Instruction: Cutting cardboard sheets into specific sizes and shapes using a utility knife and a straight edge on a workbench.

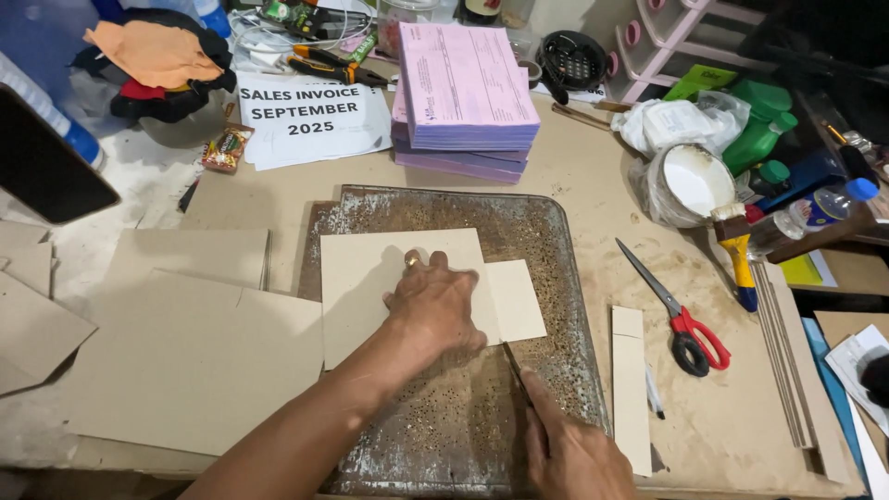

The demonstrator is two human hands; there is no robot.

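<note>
Left hand (433, 306) flat on the pale card sheet (389, 287), fingers pressed together and bearing down, pinning it to the rusty, speckled metal plate (546, 278) mid-tabletop. Right hand (579, 454) low at the near edge, fingers pinching a slim dark blade (515, 366), tip touching the card's near right corner just beside the left hand. Blade's long axis slanting from near right to far left, up toward a smaller card piece (517, 298) jutting out on the right. Right hand clearly the nearer one to that cut line. Red-handled scissors (681, 319) idle, well apart to the right; narrow card strip (630, 389) between plate and scissors. More cardboard (185, 361) stacked left.
</note>
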